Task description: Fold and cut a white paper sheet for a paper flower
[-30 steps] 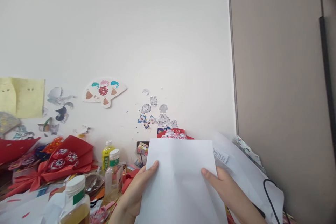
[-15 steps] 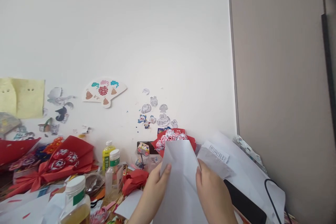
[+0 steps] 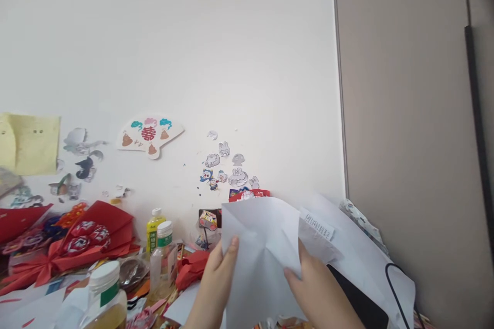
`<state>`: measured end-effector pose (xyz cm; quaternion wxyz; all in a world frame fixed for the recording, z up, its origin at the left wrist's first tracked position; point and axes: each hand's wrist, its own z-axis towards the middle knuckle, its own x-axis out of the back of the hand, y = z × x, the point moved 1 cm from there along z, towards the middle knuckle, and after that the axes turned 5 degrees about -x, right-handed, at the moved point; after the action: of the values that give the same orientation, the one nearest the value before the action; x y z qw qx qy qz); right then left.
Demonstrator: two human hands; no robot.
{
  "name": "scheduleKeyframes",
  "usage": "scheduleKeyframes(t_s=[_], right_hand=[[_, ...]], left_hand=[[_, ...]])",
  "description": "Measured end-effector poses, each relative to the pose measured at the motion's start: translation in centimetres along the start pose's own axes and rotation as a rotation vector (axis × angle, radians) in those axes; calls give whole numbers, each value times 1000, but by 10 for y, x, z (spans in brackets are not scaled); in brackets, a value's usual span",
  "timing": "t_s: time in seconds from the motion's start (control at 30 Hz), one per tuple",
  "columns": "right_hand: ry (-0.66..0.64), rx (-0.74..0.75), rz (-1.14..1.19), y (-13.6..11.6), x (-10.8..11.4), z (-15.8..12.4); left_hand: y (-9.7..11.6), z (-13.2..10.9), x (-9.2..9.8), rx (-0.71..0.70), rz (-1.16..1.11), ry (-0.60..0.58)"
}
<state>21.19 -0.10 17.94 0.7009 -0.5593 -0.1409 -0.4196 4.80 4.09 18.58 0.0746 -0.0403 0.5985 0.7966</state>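
Observation:
A creased sheet of white paper [image 3: 262, 262] stands up between my two hands in the middle of the view. My left hand [image 3: 222, 267] grips its left edge, thumb on the near face and the other fingers behind it. On the right edge, my right hand [image 3: 309, 277] holds the sheet the same way. Behind the paper's top edge shows part of a red-wrapped bouquet [image 3: 250, 195] with pink and white flowers, mostly hidden. Crumpled red paper [image 3: 191, 270] lies just left of my left hand.
Left on the cluttered table are a red bouquet [image 3: 92, 231], a yellow-labelled bottle [image 3: 153, 226], a clear bottle [image 3: 162, 259] and a nearer bottle [image 3: 107, 293]. A black phone-like slab [image 3: 363, 300], a dark cable [image 3: 395, 288] and white sheets [image 3: 386, 272] lie right, against the wall.
The white paper has spread wider between my hands and now covers most of the bouquet behind it. My left hand has shifted slightly left, and the view has turned a little right.

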Motion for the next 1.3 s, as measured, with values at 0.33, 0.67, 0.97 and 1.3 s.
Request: scheduleKeyframes(t_s=[0.33, 0.67, 0.97, 1.3], right_hand=[[25, -163, 343, 17, 28, 14], [135, 175, -136, -5, -6, 2], [165, 157, 46, 8, 5, 7], [119, 226, 30, -10, -3, -9]], left_hand=[[30, -13, 14, 178, -160, 96], [18, -8, 16, 136, -199, 145], [17, -1, 32, 106, -202, 151], [12, 8, 31, -77, 108, 9]])
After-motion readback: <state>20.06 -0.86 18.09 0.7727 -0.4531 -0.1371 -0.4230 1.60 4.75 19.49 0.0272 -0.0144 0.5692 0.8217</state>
